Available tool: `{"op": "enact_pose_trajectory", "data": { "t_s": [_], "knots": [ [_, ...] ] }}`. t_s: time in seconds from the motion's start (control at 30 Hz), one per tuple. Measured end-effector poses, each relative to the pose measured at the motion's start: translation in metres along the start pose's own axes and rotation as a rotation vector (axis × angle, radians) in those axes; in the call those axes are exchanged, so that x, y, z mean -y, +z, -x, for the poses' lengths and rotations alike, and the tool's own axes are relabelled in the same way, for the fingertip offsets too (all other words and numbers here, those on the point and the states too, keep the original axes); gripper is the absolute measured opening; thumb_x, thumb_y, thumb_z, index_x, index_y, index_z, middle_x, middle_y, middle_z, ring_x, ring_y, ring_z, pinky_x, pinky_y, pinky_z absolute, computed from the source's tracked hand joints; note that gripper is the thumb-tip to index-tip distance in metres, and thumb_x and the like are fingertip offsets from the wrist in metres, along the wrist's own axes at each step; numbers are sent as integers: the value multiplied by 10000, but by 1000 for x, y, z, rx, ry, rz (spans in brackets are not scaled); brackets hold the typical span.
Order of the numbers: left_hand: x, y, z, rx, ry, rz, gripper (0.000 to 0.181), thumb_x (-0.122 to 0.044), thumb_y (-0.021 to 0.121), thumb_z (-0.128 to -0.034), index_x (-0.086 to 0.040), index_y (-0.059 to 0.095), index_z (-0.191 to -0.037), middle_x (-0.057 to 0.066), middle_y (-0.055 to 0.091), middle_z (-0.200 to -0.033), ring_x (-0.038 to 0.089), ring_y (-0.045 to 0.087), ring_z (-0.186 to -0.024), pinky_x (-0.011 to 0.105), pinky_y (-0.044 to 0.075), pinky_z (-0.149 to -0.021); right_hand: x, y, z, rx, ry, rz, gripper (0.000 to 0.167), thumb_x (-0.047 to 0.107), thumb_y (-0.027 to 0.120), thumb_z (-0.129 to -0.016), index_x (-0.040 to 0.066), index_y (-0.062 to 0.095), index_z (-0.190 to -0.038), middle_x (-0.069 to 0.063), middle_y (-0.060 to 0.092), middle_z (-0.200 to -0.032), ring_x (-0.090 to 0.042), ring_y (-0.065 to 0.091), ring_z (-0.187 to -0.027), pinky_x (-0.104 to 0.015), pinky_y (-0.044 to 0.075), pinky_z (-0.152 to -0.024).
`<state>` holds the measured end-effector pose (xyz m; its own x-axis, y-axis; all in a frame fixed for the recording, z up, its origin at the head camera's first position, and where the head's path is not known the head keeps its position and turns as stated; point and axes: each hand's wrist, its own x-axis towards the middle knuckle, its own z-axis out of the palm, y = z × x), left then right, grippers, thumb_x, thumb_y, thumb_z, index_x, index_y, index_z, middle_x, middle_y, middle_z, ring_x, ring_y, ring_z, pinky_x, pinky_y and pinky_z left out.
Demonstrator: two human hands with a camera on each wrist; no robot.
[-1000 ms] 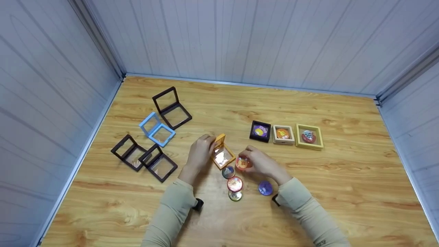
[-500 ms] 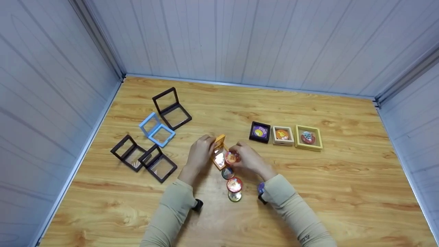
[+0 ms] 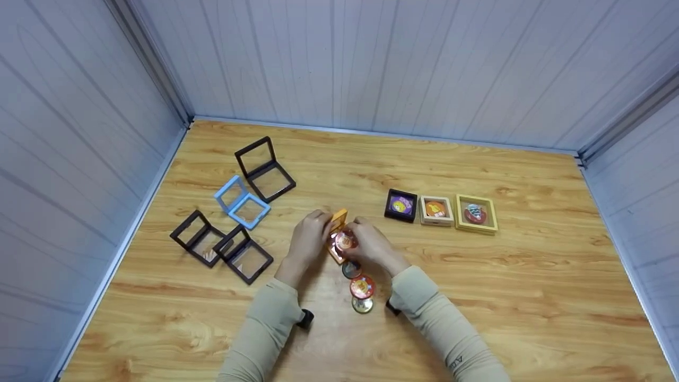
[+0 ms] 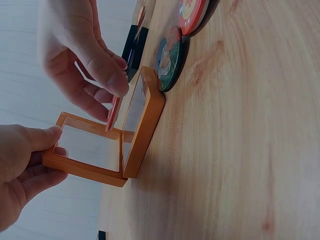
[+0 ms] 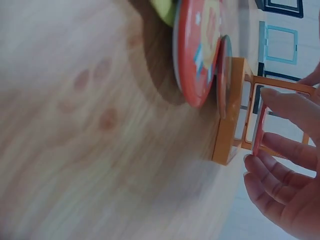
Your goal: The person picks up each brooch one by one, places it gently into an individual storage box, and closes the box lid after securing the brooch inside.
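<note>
An orange hinged frame (image 4: 142, 125) with clear panes stands opened on the table. My left hand (image 3: 308, 237) pinches its raised lid (image 4: 90, 172) by the outer edge between thumb and fingers. My right hand (image 3: 372, 245) holds a red round badge (image 3: 345, 241) by its rim, just over the lower half of the frame; in the left wrist view the badge (image 4: 114, 112) is tilted on edge beside the pane. A dark green badge (image 4: 169, 59) lies against the frame's near corner, then a red badge (image 3: 362, 286) and a greenish badge (image 3: 363, 304).
At the left, opened frames: a large black one (image 3: 271, 180), a blue one (image 3: 249, 210) and two more black ones (image 3: 197, 239), (image 3: 246, 260) overlapping. At the right, closed frames with badges: black (image 3: 401, 205), cream (image 3: 436, 210) and yellow (image 3: 476, 213). Walls enclose the table.
My right hand has moved left with the red badge, from beside the orange frame to over it. The purple badge has become hidden by my right arm. My left hand has stayed on the lid.
</note>
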<state>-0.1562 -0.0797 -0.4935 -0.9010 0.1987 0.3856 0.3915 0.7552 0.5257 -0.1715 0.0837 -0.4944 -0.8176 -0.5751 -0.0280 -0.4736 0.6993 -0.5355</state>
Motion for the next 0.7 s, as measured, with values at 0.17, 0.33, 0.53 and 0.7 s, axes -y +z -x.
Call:
{"op": "enact_pose_trajectory", "data": {
  "t_s": [0.17, 0.33, 0.53, 0.7],
  "knots": [
    [0, 0, 1, -7, 6, -8, 193, -50, 613, -814, 55, 638, -973, 116, 598, -837, 252, 588, -752, 366, 488, -684, 3, 3, -5, 21, 43, 13, 387, 165, 705, -692, -1, 607, -1028, -76, 487, -894, -177, 500, -730, -302, 454, -663],
    [1, 1, 1, -3, 3, -10, 201, -54, 615, -813, 56, 635, -980, 122, 601, -853, 257, 591, -769, 364, 489, -696, 4, 5, -7, 37, 62, -2, 382, 160, 704, -672, 19, 619, -1016, -52, 462, -874, -169, 495, -725, -291, 451, -653],
    [1, 1, 1, -10, 4, -7, 196, -46, 620, -807, 56, 638, -973, 125, 602, -847, 263, 591, -765, 371, 489, -692, 3, 7, -8, 37, 51, 18, 375, 172, 719, -660, 34, 632, -998, -39, 460, -852, -159, 487, -708, -286, 443, -638],
    [2, 1, 0, -31, 28, -17, 165, -41, 626, -801, 42, 647, -942, 110, 596, -817, 251, 592, -738, 369, 490, -655, 2, 9, -9, 33, 32, 50, 393, 191, 731, -668, 29, 631, -1011, -43, 463, -835, -158, 477, -684, -295, 438, -614]
  ]
}}
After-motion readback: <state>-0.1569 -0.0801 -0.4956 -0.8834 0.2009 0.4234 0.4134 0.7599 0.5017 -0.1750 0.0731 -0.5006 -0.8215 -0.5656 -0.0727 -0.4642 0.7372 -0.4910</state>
